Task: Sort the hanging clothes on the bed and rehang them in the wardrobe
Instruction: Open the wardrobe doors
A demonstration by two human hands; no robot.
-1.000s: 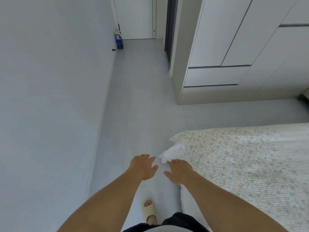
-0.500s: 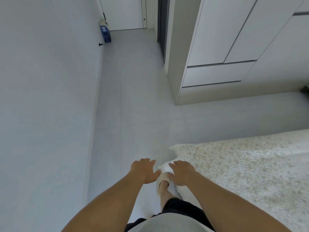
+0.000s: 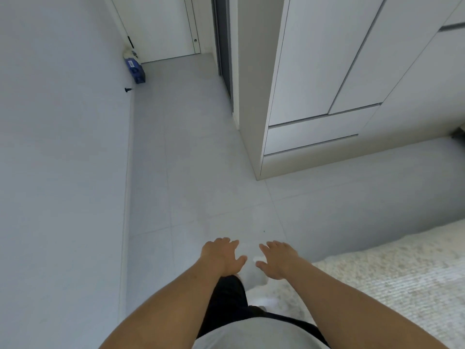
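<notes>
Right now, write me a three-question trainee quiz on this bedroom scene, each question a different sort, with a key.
1. True or false: the wardrobe doors are shut.
2. Multiple choice: the blue box stands (A) on the bed, (B) on the floor against the wall near the door, (C) inside the wardrobe.
3. Fill in: the left hand and right hand both hold ____.

Key: 1 true. 2 B. 3 nothing; the fingers of both are spread over the floor, beside the corner of the bed.
</notes>
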